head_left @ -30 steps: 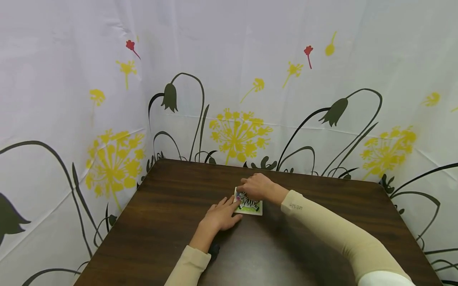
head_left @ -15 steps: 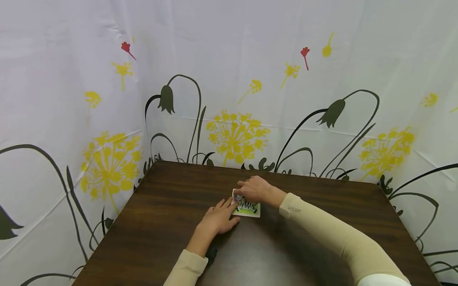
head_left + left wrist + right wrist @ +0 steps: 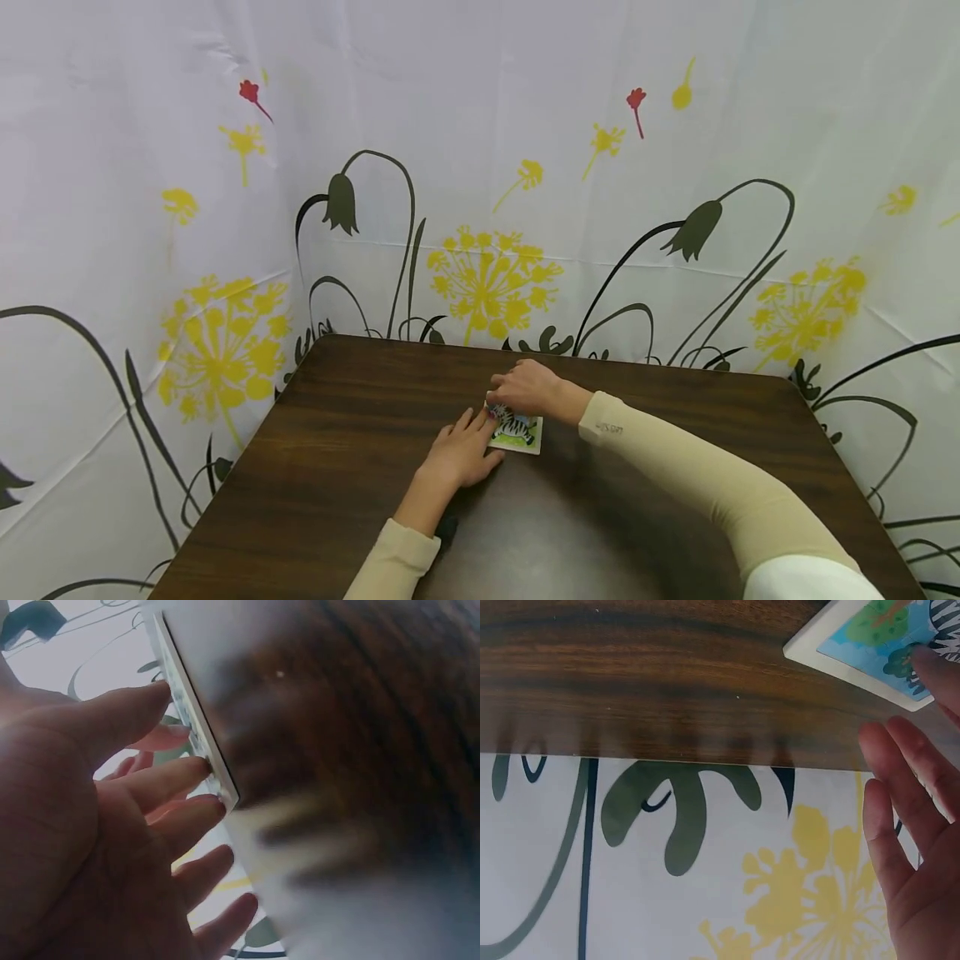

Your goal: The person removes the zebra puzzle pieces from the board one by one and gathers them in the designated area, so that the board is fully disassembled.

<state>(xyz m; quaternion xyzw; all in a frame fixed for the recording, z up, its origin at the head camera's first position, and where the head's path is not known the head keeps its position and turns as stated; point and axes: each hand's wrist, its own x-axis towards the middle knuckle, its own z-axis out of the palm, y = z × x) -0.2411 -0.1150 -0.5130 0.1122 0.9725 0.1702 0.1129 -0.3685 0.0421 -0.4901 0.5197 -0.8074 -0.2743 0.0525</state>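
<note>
A small square board with a zebra picture [image 3: 514, 430] and pale edges lies on the dark wooden table. My left hand [image 3: 459, 452] has its fingers spread, the fingertips on the board's left edge; the left wrist view shows the fingers of that hand [image 3: 127, 795] extended along the board's rim [image 3: 202, 720]. From above, my right hand [image 3: 531, 389] reaches over the board's upper left part and covers some of the picture. In the right wrist view a fingertip of the right hand [image 3: 922, 825] touches the picture [image 3: 889, 637], and the other fingers are loosely extended beside the board.
The dark table [image 3: 360, 392] stands against a white curtain [image 3: 480, 108] printed with yellow and red flowers and dark green stems. A small black object [image 3: 446, 530] is beside the left wrist, partly hidden by the sleeve.
The head view has shifted slightly. My right hand has moved a little toward the board's upper left corner; the left hand stays at the left edge.
</note>
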